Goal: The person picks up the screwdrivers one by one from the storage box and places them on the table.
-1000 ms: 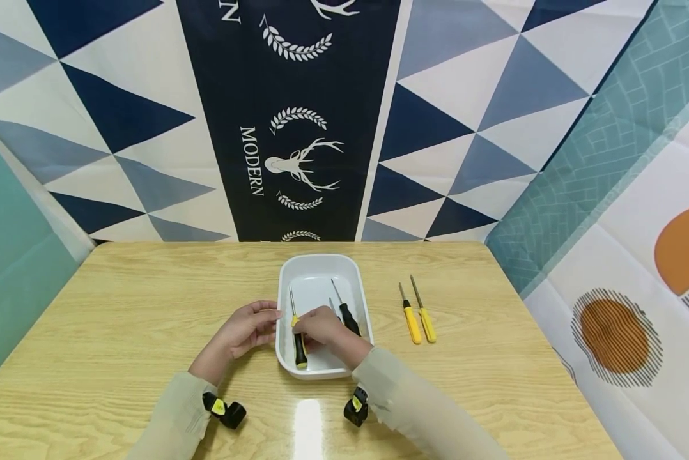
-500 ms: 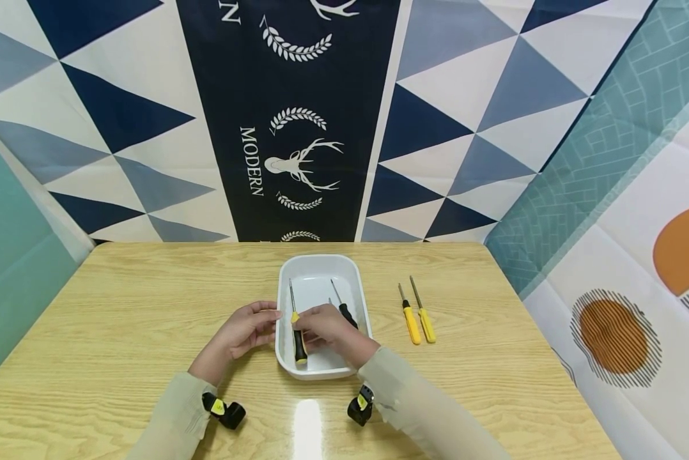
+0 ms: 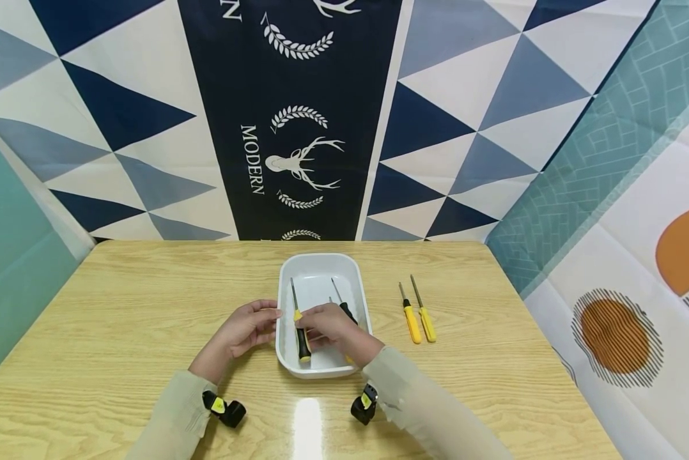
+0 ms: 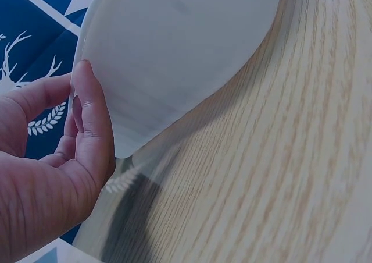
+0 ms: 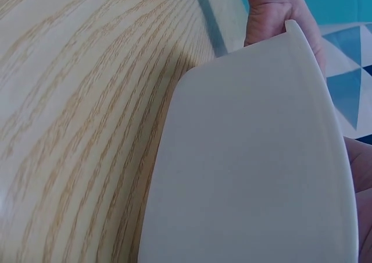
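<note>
A white tray (image 3: 321,260) sits mid-table. My left hand (image 3: 247,329) holds its left rim, fingers against the outer wall (image 4: 174,42), thumb at the edge. My right hand (image 3: 328,326) is curled inside the tray, its fingertips pinching the yellow collar of a black-and-yellow screwdriver (image 3: 303,345) lying along the left side. A black-handled screwdriver (image 3: 344,308) pokes out from behind that hand, and a third metal tip (image 3: 330,299) shows beside it. The right wrist view shows only the tray's outer wall (image 5: 250,158) and the left hand (image 5: 273,13) beyond it.
Two yellow screwdrivers (image 3: 411,322) (image 3: 425,321) lie side by side on the wooden table (image 3: 120,306) to the right of the tray. Patterned cloth backdrops (image 3: 298,128) close off the far and right sides. Black wrist devices (image 3: 225,409) hang near the table's front edge.
My right hand has shifted slightly right and back within the tray, covering more of the black-handled screwdriver. The left screwdriver nudged a little. The left hand stayed on the rim.
</note>
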Demonstrator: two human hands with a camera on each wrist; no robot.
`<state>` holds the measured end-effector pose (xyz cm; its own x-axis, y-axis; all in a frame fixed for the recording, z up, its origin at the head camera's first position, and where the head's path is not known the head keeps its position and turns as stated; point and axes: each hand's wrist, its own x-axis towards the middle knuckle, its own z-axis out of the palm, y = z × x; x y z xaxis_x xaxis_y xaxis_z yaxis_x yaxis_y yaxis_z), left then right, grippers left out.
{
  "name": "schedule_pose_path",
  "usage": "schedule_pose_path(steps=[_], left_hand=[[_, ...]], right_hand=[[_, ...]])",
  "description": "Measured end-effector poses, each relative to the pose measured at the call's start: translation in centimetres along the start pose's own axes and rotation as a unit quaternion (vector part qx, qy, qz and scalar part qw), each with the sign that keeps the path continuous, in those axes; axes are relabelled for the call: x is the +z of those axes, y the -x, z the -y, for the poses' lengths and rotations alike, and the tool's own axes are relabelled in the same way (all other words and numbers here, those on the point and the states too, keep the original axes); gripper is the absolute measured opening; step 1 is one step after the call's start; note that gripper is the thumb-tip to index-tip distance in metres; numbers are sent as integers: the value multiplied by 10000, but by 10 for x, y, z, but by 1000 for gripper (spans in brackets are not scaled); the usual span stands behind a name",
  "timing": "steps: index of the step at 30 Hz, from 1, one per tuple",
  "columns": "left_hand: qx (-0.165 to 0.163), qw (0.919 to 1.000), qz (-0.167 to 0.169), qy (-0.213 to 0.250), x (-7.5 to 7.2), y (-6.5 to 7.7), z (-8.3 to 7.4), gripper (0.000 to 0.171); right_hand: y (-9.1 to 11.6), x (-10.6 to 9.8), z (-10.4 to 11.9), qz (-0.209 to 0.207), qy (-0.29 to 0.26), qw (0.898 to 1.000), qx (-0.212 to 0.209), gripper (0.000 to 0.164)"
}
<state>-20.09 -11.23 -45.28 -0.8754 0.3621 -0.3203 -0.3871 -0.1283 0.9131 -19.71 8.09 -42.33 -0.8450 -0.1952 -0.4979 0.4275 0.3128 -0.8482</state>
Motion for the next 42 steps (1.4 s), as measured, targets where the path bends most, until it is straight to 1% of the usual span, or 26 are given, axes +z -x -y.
schedule_pose_path(steps=[10, 17, 22, 27, 34, 37, 42], left_hand=[[3, 10000, -32, 41, 0, 0, 1, 50], [30, 10000, 62, 71, -1, 2, 0, 51], [-2, 10000, 1, 55, 0, 2, 0, 51], [33, 10000, 54, 70, 0, 3, 0, 52], [-28, 9999, -16, 114, 2, 2, -1, 50], [-24, 10000, -5, 61, 2, 2, -1, 51], [-31, 10000, -79, -39, 1, 2, 0, 51]], right_hand=[[3, -2, 3, -121, -81, 9999, 42, 32], [3, -3, 1, -201, -63, 9998, -13, 31], [1, -4, 0, -190, -139, 9997, -14, 30], [1, -5, 0, -185, -190, 9996, 14, 30], [3, -8, 0, -169, -215, 9996, -12, 32], [4, -10, 1, -166, -231, 9996, -52, 32], [5, -12, 2, -155, -231, 9996, -71, 31]])
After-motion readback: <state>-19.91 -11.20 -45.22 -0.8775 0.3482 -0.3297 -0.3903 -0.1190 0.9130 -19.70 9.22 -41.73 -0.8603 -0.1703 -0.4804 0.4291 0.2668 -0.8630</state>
